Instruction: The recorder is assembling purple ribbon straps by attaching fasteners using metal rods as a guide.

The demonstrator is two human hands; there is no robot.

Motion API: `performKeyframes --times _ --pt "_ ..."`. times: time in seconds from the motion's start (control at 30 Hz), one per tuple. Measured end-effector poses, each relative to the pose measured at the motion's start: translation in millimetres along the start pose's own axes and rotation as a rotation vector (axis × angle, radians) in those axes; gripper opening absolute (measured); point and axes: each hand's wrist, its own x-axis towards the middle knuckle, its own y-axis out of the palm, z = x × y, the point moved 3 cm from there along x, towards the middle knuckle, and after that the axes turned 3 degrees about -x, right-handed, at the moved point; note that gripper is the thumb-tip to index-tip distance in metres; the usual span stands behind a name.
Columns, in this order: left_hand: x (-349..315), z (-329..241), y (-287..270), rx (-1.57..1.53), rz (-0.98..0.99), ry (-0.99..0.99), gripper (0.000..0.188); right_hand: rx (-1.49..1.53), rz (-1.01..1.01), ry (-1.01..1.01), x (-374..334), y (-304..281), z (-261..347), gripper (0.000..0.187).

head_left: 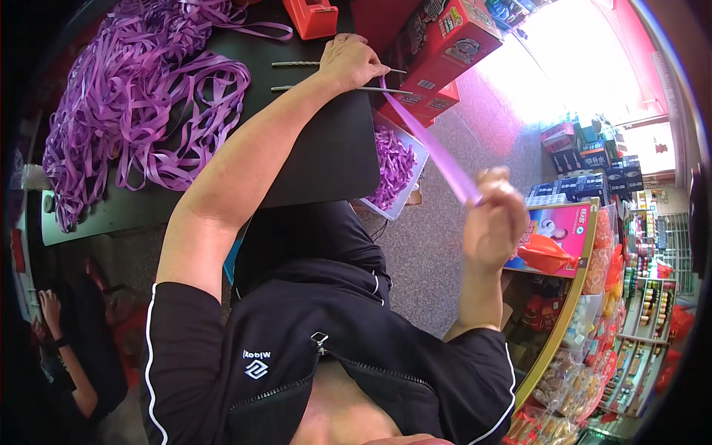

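Observation:
A purple ribbon (430,143) runs taut and slanting between my two hands, past the table's right edge. My left hand (348,64) lies at that edge, thumb and fingers pinched together at the ribbon's far end. Two thin metal rods lie beside it: a twisted rod (297,64) passes under the hand, and a straight rod (389,90) sticks out past the edge on the near side. Out to the right, my right hand (493,221) is closed on the ribbon's other end, its fingers smeared by motion.
A large tangled heap of purple ribbon (148,96) covers the dark table (326,148)'s left. A red tape dispenser (311,18) stands behind. Below the edge, a clear bin (419,159) holds short purple pieces. Red cartons (452,44) and a glass display case (571,311) flank the right. Another person's hand (50,305) shows far left.

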Motion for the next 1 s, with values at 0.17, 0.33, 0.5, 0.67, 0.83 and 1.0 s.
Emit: performKeyframes --times 0.17,0.33,0.5,0.67,0.83,1.0 --pt "2.7 -4.2 3.4 -0.008 0.021 -0.009 0.032 0.267 -0.042 0.005 75.2 1.1 -10.9 0.036" --pt "5.5 4.7 6.7 -0.006 0.023 -0.041 0.029 0.417 0.003 0.077 98.0 0.2 -22.1 0.043" --pt "8.7 2.2 9.7 0.025 0.049 -0.045 0.029 0.415 -0.016 0.081 93.5 -15.2 -22.8 0.045" --pt "7.4 2.8 9.3 0.034 0.027 -0.015 0.028 0.501 0.009 0.117 130.2 -15.4 -23.1 0.049" --pt "8.4 4.6 8.7 0.004 0.048 -0.020 0.027 0.767 0.244 0.209 200.7 -21.6 -74.7 0.056" --pt "7.6 5.4 4.8 -0.058 0.063 -0.032 0.025 0.690 0.127 0.405 267.1 -13.0 -166.4 0.041"
